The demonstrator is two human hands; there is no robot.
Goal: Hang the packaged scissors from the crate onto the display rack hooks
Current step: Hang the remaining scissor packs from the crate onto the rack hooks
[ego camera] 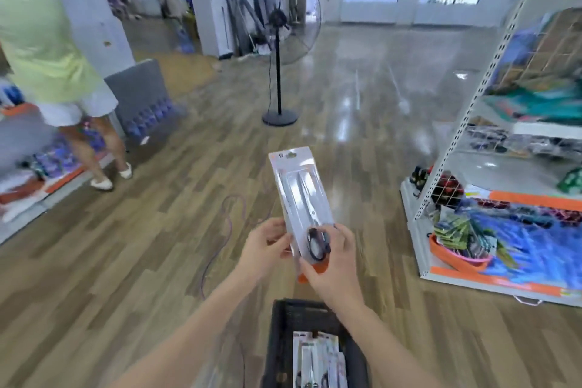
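Note:
A packaged pair of scissors (299, 192) stands upright in front of me, a white card with a clear blister, black handles low down and a hang hole at the top. My left hand (267, 246) pinches its lower left edge. My right hand (330, 261) grips its bottom right corner, thumb near the handles. Below my arms sits a black crate (280, 334) with several more scissor packs (318, 362) in it. The white display rack (466, 123) with wire grid panels stands to the right, blurred.
A tall black pedestal fan (278, 50) stands on the wooden floor ahead, with a purple cable (220, 242) trailing toward me. A person in a yellow top (47, 50) stands at a low shelf on the left. An orange basket (456, 258) of packets sits at the rack's base.

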